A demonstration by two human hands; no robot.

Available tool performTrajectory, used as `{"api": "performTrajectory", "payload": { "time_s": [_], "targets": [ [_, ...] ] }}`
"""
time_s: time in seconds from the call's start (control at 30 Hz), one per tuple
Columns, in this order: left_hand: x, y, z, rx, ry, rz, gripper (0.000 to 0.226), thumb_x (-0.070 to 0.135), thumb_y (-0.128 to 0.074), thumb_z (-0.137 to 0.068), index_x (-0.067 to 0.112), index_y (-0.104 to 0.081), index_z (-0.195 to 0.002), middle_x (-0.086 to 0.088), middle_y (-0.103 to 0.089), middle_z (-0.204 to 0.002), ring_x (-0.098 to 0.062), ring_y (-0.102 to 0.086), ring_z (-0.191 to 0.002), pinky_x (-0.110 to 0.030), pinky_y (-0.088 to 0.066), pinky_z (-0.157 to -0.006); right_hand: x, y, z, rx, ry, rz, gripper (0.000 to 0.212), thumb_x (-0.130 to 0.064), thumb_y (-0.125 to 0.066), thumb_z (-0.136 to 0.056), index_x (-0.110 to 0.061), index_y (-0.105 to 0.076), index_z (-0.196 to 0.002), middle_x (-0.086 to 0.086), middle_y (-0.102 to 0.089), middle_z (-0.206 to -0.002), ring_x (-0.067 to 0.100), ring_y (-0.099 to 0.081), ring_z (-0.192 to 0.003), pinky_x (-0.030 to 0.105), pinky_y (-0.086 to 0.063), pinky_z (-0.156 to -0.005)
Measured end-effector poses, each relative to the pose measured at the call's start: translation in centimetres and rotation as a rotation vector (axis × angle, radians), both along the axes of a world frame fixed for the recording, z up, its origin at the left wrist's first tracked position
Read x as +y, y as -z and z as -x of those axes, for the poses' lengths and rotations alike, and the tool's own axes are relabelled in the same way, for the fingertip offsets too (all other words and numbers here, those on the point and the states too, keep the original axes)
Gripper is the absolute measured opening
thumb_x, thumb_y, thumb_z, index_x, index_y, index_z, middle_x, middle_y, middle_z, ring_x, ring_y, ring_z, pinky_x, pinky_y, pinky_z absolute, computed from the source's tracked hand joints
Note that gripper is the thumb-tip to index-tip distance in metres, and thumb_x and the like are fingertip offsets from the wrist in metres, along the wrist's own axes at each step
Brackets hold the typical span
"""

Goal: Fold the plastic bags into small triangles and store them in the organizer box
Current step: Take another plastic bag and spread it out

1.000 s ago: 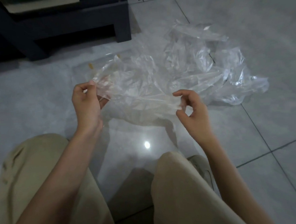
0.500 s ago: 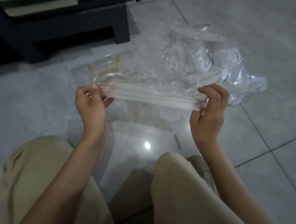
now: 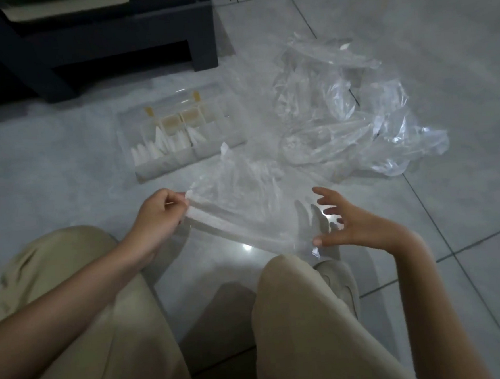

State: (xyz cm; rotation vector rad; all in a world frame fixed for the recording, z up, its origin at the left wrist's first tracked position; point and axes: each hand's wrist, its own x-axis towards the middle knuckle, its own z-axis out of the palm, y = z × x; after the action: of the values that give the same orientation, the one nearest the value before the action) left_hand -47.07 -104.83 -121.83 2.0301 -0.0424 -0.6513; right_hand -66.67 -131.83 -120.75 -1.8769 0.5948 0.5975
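This plastic bag weighs basically nothing and it's thin, floppy and slick, so it won't keep a crease unless I keep it pulled tight. It's up in the air between my hands, over the floor just in front of my knees. The near edge is gathered into a flat band and the rest billows up loose behind it.

My left hand is pinching the left end of that band between thumb and fingers. My right hand is wide open, fingers spread. The thumb sits right at the band's other end, but I can't tell if it's actually touching. Best place to grab is the two ends of the band, where the layers bunch up. Anywhere in the middle it'd just slide or balloon.

The organizer box is on the floor just past the bag, lid open, divided into small compartments. The middle row holds a bunch of white folded triangles standing on edge, mostly toward the left. Two back compartments look tan inside. I can't make out anything in the front row.

The pile of loose bags sits right of the box, still crumpled.
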Motion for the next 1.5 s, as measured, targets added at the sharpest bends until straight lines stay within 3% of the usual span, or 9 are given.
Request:
{"api": "performTrajectory", "payload": {
  "time_s": [0.13, 0.27, 0.43, 0.63, 0.77, 0.97, 1.13, 1.33, 1.5],
  "targets": [
    [0.2, -0.5, -0.9, -0.07, 0.212, -0.19, 0.005, 0.012, -0.061, -0.091, 0.012, -0.056, -0.091, -0.006, -0.058, -0.107, -0.016, -0.053, -0.096, -0.026, -0.04, -0.081, 0.0, 0.5, -2.2, -0.231, 0.144, 0.029, 0.061, -0.026, -0.069, -0.086, -0.04, -0.037, -0.136, -0.006, -0.045, -0.134, 0.01, -0.05, -0.117, 0.028, -0.041, -0.103],
    [-2.4, -0.5, -1.8, -0.138, 0.274, -0.166, 0.032, 0.027, -0.058, -0.095, 0.01, -0.057, -0.122, 0.004, -0.052, -0.114, -0.009, -0.048, -0.108, -0.022, -0.035, -0.09, 0.8, 3.0, -5.9, -0.406, 0.112, 0.183, 0.053, -0.007, -0.062, -0.091, -0.037, -0.043, -0.13, -0.002, -0.04, -0.132, 0.015, -0.056, -0.102, 0.014, -0.044, -0.086],
    [-6.0, 1.0, -2.8, -0.163, 0.306, -0.093, 0.031, 0.033, -0.059, -0.094, 0.002, -0.063, -0.094, -0.003, -0.054, -0.078, -0.014, -0.048, -0.07, -0.029, -0.037, -0.066, 1.7, 4.8, -9.3, -0.471, 0.043, 0.266, 0.054, -0.009, -0.066, -0.087, -0.036, -0.047, -0.129, -0.005, -0.032, -0.132, 0.015, -0.051, -0.098, 0.012, -0.042, -0.087],
    [-6.6, 2.3, -2.4, -0.027, 0.101, 0.106, 0.02, 0.018, -0.057, -0.096, 0.004, -0.069, -0.088, -0.003, -0.06, -0.069, 0.003, -0.05, -0.049, -0.011, -0.039, -0.054, 2.6, 3.9, -10.0, -0.518, -0.042, 0.23, 0.044, -0.005, -0.067, -0.084, -0.029, -0.057, -0.119, -0.008, -0.038, -0.129, 0.008, -0.049, -0.114, 0.02, -0.049, -0.085],
    [-6.4, 2.4, -2.5, -0.007, 0.094, 0.175, 0.021, 0.015, -0.057, -0.096, 0.002, -0.069, -0.087, 0.002, -0.06, -0.058, 0.003, -0.051, -0.048, -0.011, -0.041, -0.055, 3.2, 3.0, -10.3, -0.551, -0.01, 0.212, 0.026, -0.002, -0.067, -0.083, -0.023, -0.061, -0.098, -0.008, -0.051, -0.117, 0.009, -0.054, -0.105, 0.009, -0.044, -0.074],
    [-6.6, 2.8, -2.7, -0.09, 0.076, 0.171, 0.041, 0.014, -0.051, -0.099, 0.016, -0.051, -0.058, 0.016, -0.05, -0.04, 0.003, -0.045, -0.042, -0.012, -0.035, -0.051, 3.8, 2.2, -9.7, -0.634, 0.128, 0.246, 0.029, -0.004, -0.062, -0.083, -0.028, -0.059, -0.1, -0.011, -0.057, -0.111, 0.019, -0.06, -0.092, 0.027, -0.05, -0.074],
    [-5.9, 2.8, -2.9, -0.088, 0.051, 0.205, 0.04, 0.01, -0.048, -0.1, 0.013, -0.053, -0.06, 0.016, -0.054, -0.043, 0.006, -0.05, -0.044, -0.007, -0.036, -0.052, 2.9, 1.3, -8.5, -0.686, 0.209, 0.234, 0.016, -0.007, -0.066, -0.087, -0.021, -0.061, -0.095, -0.008, -0.06, -0.103, 0.012, -0.058, -0.086, 0.019, -0.048, -0.068],
    [-5.1, 3.2, -3.9, -0.087, 0.063, 0.187, 0.036, 0.015, -0.048, -0.101, 0.014, -0.058, -0.066, 0.013, -0.059, -0.047, 0.004, -0.053, -0.046, -0.009, -0.039, -0.054, 0.1, -0.4, -6.8, -0.376, -0.13, 0.209, 0.016, -0.017, -0.078, -0.079, -0.021, -0.063, -0.08, -0.009, -0.06, -0.114, 0.002, -0.058, -0.094, 0.012, -0.042, -0.079],
    [-3.7, 4.6, -4.6, -0.028, 0.01, 0.147, 0.036, 0.018, -0.045, -0.102, 0.016, -0.059, -0.069, 0.013, -0.06, -0.047, 0.004, -0.053, -0.045, -0.013, -0.042, -0.054, -1.6, -2.0, -5.3, -0.287, -0.065, 0.162, 0.02, -0.025, -0.074, -0.082, -0.012, -0.067, -0.067, -0.009, -0.065, -0.108, 0.002, -0.06, -0.098, 0.014, -0.042, -0.085]
  ]
}}
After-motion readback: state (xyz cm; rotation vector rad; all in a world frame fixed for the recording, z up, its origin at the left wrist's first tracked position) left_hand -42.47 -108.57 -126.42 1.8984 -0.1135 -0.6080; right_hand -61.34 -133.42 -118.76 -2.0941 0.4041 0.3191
